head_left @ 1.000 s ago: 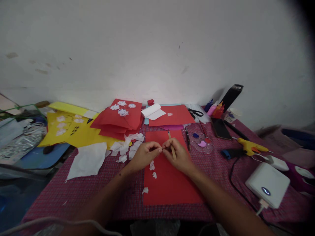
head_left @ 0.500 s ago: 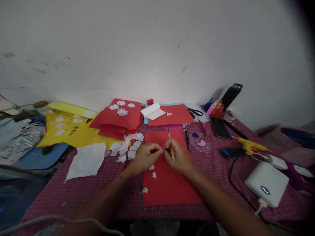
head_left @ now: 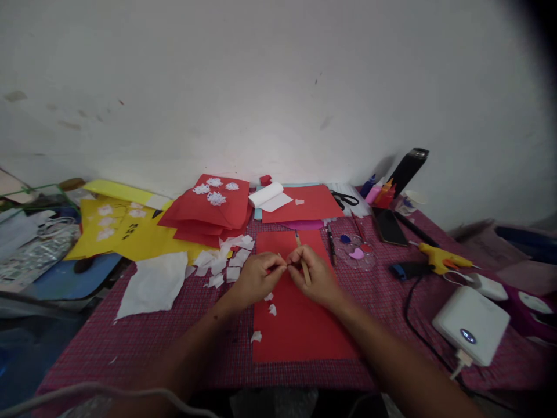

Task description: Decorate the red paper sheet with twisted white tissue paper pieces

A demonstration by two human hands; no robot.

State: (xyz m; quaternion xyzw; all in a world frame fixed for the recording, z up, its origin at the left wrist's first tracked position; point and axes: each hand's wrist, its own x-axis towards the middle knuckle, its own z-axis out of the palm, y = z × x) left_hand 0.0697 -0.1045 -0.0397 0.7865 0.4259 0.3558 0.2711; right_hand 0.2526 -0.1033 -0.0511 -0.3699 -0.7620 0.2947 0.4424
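Observation:
My left hand [head_left: 260, 276] and my right hand [head_left: 314, 275] meet fingertip to fingertip over a red sheet of paper [head_left: 300, 331]. Tucked in my right hand is a wooden-handled paintbrush [head_left: 299, 241], its dark tip pointing away from me. The left fingers are pinched; whatever lies between the fingertips is too small to make out. Small crumpled white paper bits [head_left: 256, 337] rest along the sheet's left edge. Beside my left hand lie several torn white paper squares [head_left: 234, 274].
Left of the squares is a larger white tissue sheet [head_left: 152, 284]. Stacked red papers [head_left: 221, 215] and a white paper roll [head_left: 266, 195] stand behind. At right are a paint palette [head_left: 357, 264], a phone [head_left: 390, 226], a yellow glue gun [head_left: 441, 258] and a white power bank [head_left: 472, 325].
The brush tip has swung slightly to the left. Both hands stay nearly in place, fingertips still together.

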